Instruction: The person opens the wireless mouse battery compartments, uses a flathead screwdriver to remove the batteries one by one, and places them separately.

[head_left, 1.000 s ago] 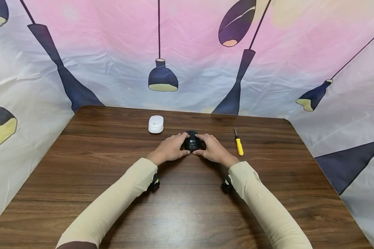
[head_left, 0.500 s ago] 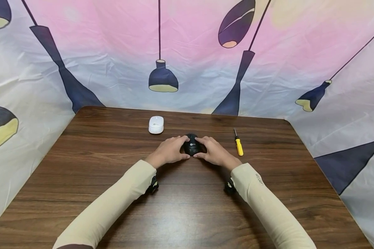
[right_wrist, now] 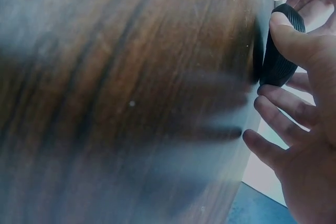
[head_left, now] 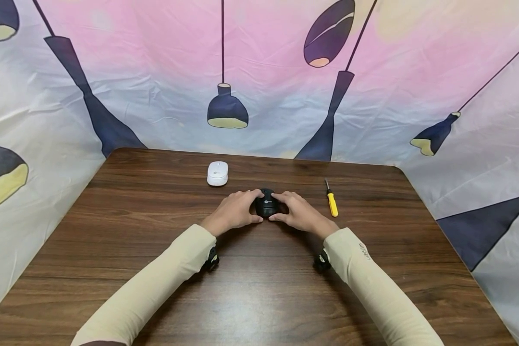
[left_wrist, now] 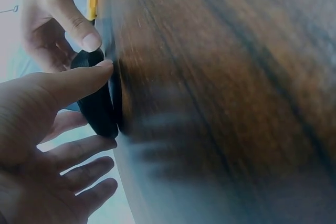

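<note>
A black computer mouse (head_left: 266,204) with a small light logo sits on the brown wooden table, between both hands. From its left side the left hand (head_left: 235,210) grips it, thumb at the near end and a fingertip at the upper edge. The right hand (head_left: 302,212) holds the opposite side in much the same way. In the left wrist view the dark mouse (left_wrist: 97,106) shows between thumb and fingers, with the lower fingers spread beside it. Ribbing along the mouse's side (right_wrist: 286,59) shows in the right wrist view.
A white computer mouse (head_left: 217,174) lies farther back on the left. To the right of the hands is a yellow-handled screwdriver (head_left: 332,204), its shaft pointing away. Behind the table (head_left: 251,307) hangs a printed cloth (head_left: 268,57) with lamp drawings.
The black mouse has slid a little toward the person, both hands moving along with it. Over the last half second it has barely moved. The white mouse and screwdriver stay put.
</note>
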